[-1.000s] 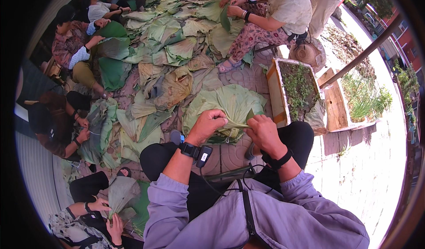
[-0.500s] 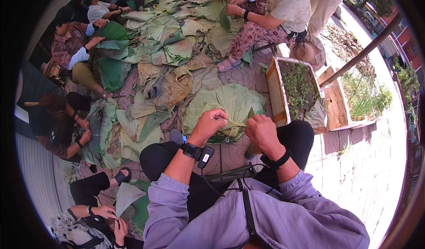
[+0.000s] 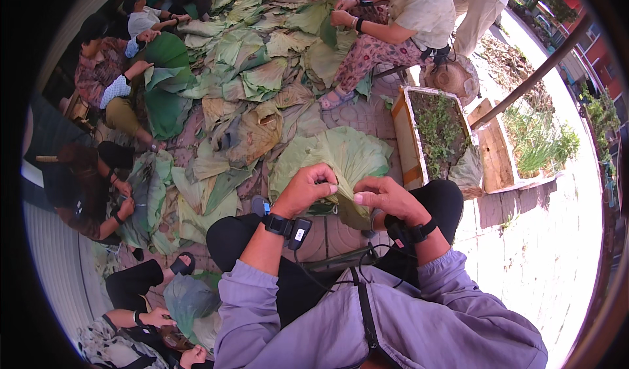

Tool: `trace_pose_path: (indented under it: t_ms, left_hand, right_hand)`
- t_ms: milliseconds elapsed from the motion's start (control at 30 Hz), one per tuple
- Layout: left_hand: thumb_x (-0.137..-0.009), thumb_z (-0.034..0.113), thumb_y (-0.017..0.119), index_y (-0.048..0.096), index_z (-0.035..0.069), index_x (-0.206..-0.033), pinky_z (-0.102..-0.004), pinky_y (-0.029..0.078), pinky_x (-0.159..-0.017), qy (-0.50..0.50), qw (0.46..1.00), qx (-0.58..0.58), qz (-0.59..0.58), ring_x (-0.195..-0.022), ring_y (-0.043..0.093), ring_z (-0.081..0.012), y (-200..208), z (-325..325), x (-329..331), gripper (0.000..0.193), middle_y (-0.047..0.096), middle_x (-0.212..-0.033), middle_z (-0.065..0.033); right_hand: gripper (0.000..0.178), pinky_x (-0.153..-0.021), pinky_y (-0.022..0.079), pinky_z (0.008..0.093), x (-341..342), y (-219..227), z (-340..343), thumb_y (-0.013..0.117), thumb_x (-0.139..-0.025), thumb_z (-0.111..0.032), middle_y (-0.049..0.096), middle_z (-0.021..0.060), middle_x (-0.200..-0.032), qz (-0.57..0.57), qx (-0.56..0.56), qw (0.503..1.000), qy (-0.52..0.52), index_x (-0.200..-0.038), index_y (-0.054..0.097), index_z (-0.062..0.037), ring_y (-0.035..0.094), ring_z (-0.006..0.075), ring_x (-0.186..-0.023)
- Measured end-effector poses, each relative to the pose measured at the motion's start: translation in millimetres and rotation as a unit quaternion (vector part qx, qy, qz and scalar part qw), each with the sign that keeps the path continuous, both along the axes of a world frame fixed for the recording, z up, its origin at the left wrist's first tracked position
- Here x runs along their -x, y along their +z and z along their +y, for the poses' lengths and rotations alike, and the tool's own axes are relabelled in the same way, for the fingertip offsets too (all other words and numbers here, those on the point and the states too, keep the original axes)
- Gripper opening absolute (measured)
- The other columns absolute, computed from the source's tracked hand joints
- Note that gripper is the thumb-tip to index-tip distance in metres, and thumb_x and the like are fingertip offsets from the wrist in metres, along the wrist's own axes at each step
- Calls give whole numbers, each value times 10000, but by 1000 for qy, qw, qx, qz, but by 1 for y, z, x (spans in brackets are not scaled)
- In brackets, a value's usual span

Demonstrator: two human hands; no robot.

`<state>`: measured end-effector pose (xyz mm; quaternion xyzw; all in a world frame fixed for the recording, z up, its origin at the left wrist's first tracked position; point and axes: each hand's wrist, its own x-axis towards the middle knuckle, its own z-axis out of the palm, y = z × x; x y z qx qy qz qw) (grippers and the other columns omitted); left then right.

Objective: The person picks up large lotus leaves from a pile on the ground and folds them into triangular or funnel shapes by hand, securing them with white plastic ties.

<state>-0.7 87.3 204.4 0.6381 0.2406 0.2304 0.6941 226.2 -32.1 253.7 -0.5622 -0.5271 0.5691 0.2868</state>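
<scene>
A big pale green lotus leaf point(image 3: 347, 147), partly dried and wrinkled, lies fanned out in front of my knees. My left hand point(image 3: 306, 189) is closed in a pinch on its gathered near part. Close beside it, my right hand point(image 3: 392, 200) has thumb and fingers drawn together at the same leaf's folded edge. A loose flap of the leaf hangs below, between my two hands. Just what lies between the right fingertips is partly hidden.
Many withered lotus leaves point(image 3: 259, 61) cover the paving ahead. A planter box point(image 3: 401, 139) with small green plants stands at the right, near a straw hat point(image 3: 452, 80). Several people sit around handling leaves, one person point(image 3: 105, 74) at far left and another close at lower left.
My right hand has turned and lowered slightly, its thumb now toward my left hand. A leaf flap now drops between the hands. The lower-left person's hands have moved apart.
</scene>
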Motion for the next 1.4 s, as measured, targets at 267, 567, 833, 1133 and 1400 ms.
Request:
trace_pose_path:
  t_ms: [267,567,833,1133,1400]
  left_hand:
    - [-860,43,689,622,39,-922,-230,446,-702,-61,998,14,20,-771,537,-61,-13,-5,-8,91,591,-836,35]
    - [-839,-10,685,598,40,-970,-230,458,-697,-19,1000,16,14,-793,541,-56,-18,-14,-12,165,583,-888,30]
    - [-778,7,737,589,18,-927,-264,485,-686,-2,999,-4,49,-768,559,-85,-18,-13,-12,210,588,-826,3]
    - [-783,29,743,648,5,-875,-254,469,-720,-37,989,-66,128,-801,561,-81,-16,-11,-12,135,630,-839,4]
    - [-768,41,766,652,9,-900,-261,471,-758,-37,985,-117,122,-828,569,-94,-15,-18,-16,177,639,-867,-14]
  right_hand:
    - [196,-667,451,247,12,-48,29,693,-935,-236,627,-15,-836,114,37,990,-73,-955,684,-41,548,77,-723]
    - [92,-611,448,220,16,-56,26,720,-889,-116,616,-30,-800,237,109,958,-118,-937,657,-68,569,77,-689]
    - [158,-525,398,224,21,-64,29,760,-821,-22,608,-32,-769,282,75,933,-209,-897,638,-86,534,71,-601]
    - [170,-511,397,237,27,-60,31,735,-811,14,601,-24,-756,255,55,932,-252,-882,620,-91,528,80,-588]
    - [153,-491,398,246,26,-61,34,711,-809,15,623,3,-751,237,26,928,-286,-881,613,-77,545,93,-578]
